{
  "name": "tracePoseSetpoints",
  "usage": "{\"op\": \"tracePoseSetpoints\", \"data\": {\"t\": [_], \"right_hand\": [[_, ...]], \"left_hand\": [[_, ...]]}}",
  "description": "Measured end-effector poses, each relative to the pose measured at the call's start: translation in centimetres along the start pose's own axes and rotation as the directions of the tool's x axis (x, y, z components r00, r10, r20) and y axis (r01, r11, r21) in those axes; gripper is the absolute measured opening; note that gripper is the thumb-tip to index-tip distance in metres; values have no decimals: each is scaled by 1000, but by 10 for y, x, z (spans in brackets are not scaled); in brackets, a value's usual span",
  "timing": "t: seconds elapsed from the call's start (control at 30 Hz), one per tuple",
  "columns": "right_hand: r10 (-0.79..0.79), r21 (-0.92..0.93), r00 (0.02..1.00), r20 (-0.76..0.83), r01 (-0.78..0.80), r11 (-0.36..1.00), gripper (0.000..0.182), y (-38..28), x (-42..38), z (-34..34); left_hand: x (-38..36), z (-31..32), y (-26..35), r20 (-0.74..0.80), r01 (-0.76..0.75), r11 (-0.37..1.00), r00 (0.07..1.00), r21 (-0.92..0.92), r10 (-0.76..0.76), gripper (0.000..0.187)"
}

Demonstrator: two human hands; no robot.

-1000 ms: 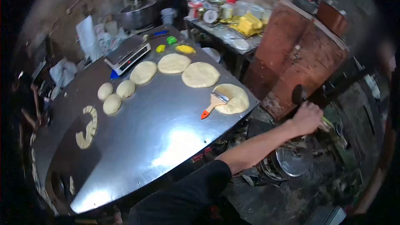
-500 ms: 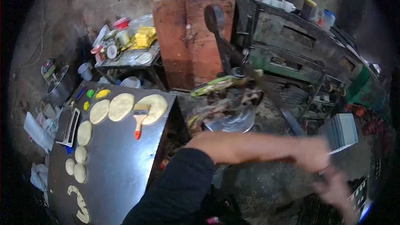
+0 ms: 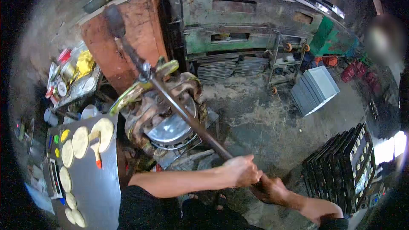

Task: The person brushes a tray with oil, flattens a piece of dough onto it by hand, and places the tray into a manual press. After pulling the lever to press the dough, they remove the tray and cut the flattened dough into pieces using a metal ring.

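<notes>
My left hand (image 3: pixel 242 171) is wrapped round a long metal lever bar (image 3: pixel 183 114). Close behind it, near the bar's lower end, my right hand (image 3: pixel 271 190) is also closed on the bar. The bar slants up to the left, across a worn brown-and-green press (image 3: pixel 142 108), and a dark rounded weight (image 3: pixel 114 19) sits on its far end. A round silver pan (image 3: pixel 174 128) rests in the press under the bar.
On a metal table (image 3: pixel 100 191) at left lie several flattened dough rounds (image 3: pixel 80 142) and a brush (image 3: pixel 97 151). Grey stacked crates (image 3: pixel 313 89) stand at right, beyond a rack of black trays (image 3: pixel 336 168). A brown cabinet (image 3: pixel 128 34) and a green-grey oven (image 3: pixel 238 15) line the back.
My view has turned to the right. Both hands and the bar have swung round; the hands, blurred at far right before, are now nearer the middle, in front of my body.
</notes>
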State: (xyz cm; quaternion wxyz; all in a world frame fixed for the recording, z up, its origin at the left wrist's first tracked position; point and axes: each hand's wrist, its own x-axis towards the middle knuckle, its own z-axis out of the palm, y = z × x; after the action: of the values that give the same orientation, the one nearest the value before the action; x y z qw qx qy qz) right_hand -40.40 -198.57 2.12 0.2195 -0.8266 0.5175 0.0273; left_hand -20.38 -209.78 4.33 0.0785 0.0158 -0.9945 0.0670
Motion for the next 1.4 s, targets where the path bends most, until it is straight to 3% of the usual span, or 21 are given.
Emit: {"op": "tracePoseSetpoints", "data": {"t": [0.03,0.1,0.17,0.2,0.27,0.3,0.33,0.37,0.4,0.43,0.47,0.5,0.53,0.57,0.6,0.67,0.7,0.73,1.07,1.17,1.4], "right_hand": [[20,7,1000,-1,-20,1000,42,10,2,17],[-170,134,887,-430,249,959,49,17,6,35],[80,193,967,-242,-33,981,33,4,-2,37],[32,183,943,-331,31,983,32,3,1,33],[47,176,889,-455,38,984,32,-16,4,10],[68,193,924,-376,6,981,32,-36,-1,-17],[91,216,953,-290,-27,976,33,-50,-7,-32],[141,224,938,-317,-70,972,33,-50,-8,-33],[108,214,944,-312,-41,976,34,-48,-9,-30],[74,204,948,-311,-9,979,35,-45,-8,-25],[124,230,980,-158,-85,970,35,-39,-8,-20],[161,238,970,-183,-115,965,35,-37,-7,-23],[151,273,978,-143,-108,956,36,-38,-6,-27],[129,305,987,-94,-95,948,37,-39,-6,-29],[90,265,990,-110,-58,963,37,-29,-1,-18],[38,292,974,-225,30,956,36,0,22,40],[-1,319,944,-330,112,941,35,11,29,74],[-6,283,927,-375,121,951,41,18,34,98],[40,324,990,-132,5,946,50,-34,-9,-23],[79,338,966,-247,10,941,45,6,35,66],[126,338,923,-362,4,941,42,0,25,52]], "left_hand": [[4,10,3,54,-34,999,998,-16,34,10],[7,13,-2,105,-82,996,991,-35,85,12],[4,-2,1,49,-16,998,999,-68,20,13],[-11,-8,-17,-129,-132,983,985,-125,116,17],[-70,-73,-66,-236,110,852,935,-512,-263,48],[-130,-73,-102,-476,391,898,762,-203,-439,42],[-191,-72,-138,-682,809,587,450,38,-577,36],[-251,-72,-173,-773,979,205,121,-12,-622,31],[-275,-80,-193,-867,986,164,47,-40,-495,35],[-294,-84,-209,-914,983,151,158,109,-373,47],[-253,-100,-198,-864,921,390,194,-2,-464,50],[-194,-113,-159,-800,798,588,265,-132,-538,53],[-133,-115,-112,-461,571,603,391,-557,-797,58],[-84,-112,-86,-174,415,766,815,-490,-553,58],[-41,-102,-70,145,189,852,980,-488,-134,58],[-5,-23,-24,257,-50,997,964,-65,65,17],[3,17,-7,275,-67,995,957,-79,86,8],[9,36,9,298,99,975,954,-199,-36,7],[21,-56,2,310,49,970,950,-239,29,5],[20,36,10,500,78,990,866,-117,-9,5],[16,24,16,325,96,995,942,-33,-80,3]]}}
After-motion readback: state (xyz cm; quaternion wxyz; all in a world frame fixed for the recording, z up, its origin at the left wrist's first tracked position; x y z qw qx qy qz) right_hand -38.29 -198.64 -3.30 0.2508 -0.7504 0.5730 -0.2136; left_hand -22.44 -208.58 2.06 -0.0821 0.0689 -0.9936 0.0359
